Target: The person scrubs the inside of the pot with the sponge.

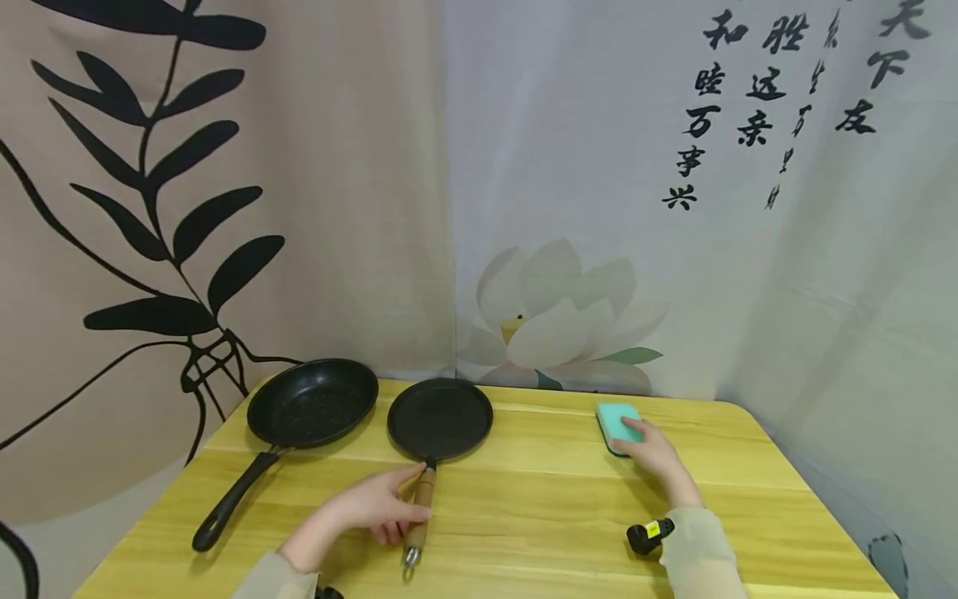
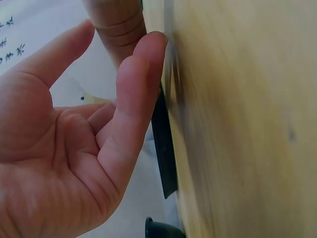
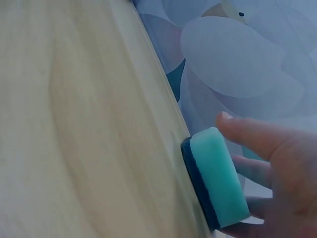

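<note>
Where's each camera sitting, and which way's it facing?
Head: worn on the head, looking forward and down at the table; left hand and right hand show.
Left wrist: worn there, looking toward the wooden handle; left hand shows.
Right wrist: worn there, facing the sponge; right hand shows.
Head and right wrist share the sponge.

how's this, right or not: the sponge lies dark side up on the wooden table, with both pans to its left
Not quite: the sponge lies teal side up, its dark side facing the wooden table, as the right wrist view shows. The rest stands.
</note>
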`<state>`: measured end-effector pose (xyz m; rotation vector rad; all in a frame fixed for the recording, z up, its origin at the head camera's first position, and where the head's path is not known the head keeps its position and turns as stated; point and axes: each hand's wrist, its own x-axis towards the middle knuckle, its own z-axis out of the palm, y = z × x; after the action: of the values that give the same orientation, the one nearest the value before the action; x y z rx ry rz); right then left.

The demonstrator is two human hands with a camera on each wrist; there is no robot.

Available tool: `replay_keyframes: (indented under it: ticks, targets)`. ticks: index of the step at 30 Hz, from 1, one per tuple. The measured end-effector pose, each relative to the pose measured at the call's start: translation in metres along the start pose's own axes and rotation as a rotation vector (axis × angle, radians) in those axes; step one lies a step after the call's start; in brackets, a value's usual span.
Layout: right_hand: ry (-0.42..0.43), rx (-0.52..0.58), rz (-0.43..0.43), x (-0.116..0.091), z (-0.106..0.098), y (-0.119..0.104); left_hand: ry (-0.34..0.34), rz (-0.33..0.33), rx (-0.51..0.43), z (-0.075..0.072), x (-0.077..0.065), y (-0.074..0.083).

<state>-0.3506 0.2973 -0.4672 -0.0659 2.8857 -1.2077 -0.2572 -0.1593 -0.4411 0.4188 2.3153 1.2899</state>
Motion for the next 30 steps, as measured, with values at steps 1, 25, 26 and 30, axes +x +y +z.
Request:
replay_keyframes:
  ticks: [1,25,26,30]
  targets:
    - [0.008,-0.007,0.008,0.0,0.0,0.0,-0.007,-0.002,0.0,0.001,0.0,0.0]
    - [0.16,-0.098,0.025,-0.006,-0.003,-0.002,-0.011,0.06,0.075,0.022,0.005,0.016]
    - [0.16,-0.097,0.026,-0.007,-0.002,-0.002,-0.013,0.061,0.078,0.023,0.006,0.016]
    - [0.165,-0.091,0.025,-0.007,-0.002,-0.003,-0.012,0.069,0.094,0.029,0.01,0.019]
